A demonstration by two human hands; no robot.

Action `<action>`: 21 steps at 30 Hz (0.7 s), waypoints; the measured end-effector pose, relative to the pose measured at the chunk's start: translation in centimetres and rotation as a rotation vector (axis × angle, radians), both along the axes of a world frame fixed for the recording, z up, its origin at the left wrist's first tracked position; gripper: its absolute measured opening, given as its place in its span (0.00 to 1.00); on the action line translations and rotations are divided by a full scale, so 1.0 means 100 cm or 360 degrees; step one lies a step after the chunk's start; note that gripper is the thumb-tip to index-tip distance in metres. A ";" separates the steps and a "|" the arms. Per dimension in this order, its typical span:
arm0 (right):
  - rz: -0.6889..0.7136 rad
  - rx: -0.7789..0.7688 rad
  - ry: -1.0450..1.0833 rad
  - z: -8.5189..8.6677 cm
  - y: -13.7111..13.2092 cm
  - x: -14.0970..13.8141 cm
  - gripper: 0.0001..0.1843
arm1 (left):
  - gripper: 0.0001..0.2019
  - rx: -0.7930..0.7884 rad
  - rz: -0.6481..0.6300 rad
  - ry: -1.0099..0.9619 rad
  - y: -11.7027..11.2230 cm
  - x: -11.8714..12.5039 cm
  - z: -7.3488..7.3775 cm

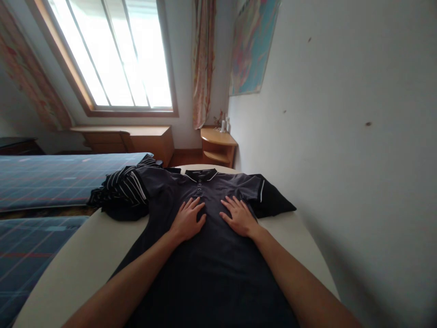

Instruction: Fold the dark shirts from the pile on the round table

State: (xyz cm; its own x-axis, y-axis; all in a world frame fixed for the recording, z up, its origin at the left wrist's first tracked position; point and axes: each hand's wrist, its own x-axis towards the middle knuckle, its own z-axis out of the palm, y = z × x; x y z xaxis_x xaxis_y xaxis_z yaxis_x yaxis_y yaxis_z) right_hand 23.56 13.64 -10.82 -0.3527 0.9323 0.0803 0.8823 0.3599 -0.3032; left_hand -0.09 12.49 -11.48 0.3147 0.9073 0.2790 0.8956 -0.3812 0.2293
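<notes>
A dark grey polo shirt (211,255) lies face up and spread out on a round cream table (300,246), its collar at the far side. White piping edges the collar and sleeves, and small buttons run down the placket. My left hand (188,218) rests flat on the chest left of the placket, fingers stretched out. On the other side of the chest, my right hand (238,216) lies palm down with its fingers spread. Neither hand grips the cloth. The shirt's lower end passes between my forearms and out of view.
Black-and-white striped clothes (119,187) are heaped by the left sleeve. Black cloth (273,198) lies under the right sleeve. Beds with blue plaid covers (68,177) stand left; a white wall (358,182) borders the right. A wooden desk (150,132) and corner shelf (218,136) stand beyond.
</notes>
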 end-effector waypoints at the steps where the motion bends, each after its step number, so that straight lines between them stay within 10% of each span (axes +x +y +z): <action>1: 0.0011 0.0011 0.0031 0.001 -0.001 0.001 0.32 | 0.20 0.0067 0.0003 -0.0050 -0.002 -0.004 0.003; 12: 0.0044 0.0011 -0.0005 -0.004 -0.001 0.002 0.33 | 0.24 0.0004 0.0316 0.0015 -0.013 -0.072 -0.009; 18: 0.0069 -0.0009 -0.0052 0.000 -0.008 0.000 0.38 | 0.20 -0.0009 0.0365 0.0356 -0.010 -0.043 0.012; 21: 0.0067 0.0001 -0.0049 0.002 -0.009 0.000 0.38 | 0.23 0.0073 0.0060 0.0289 0.003 -0.019 0.017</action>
State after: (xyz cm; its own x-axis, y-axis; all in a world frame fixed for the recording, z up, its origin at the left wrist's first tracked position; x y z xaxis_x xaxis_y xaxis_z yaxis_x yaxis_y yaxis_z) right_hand 23.58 12.76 -10.65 -0.3937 0.9166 0.0691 0.8755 0.3968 -0.2759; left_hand -2.00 12.77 -9.78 0.3299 0.9069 0.2622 0.9345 -0.3531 0.0457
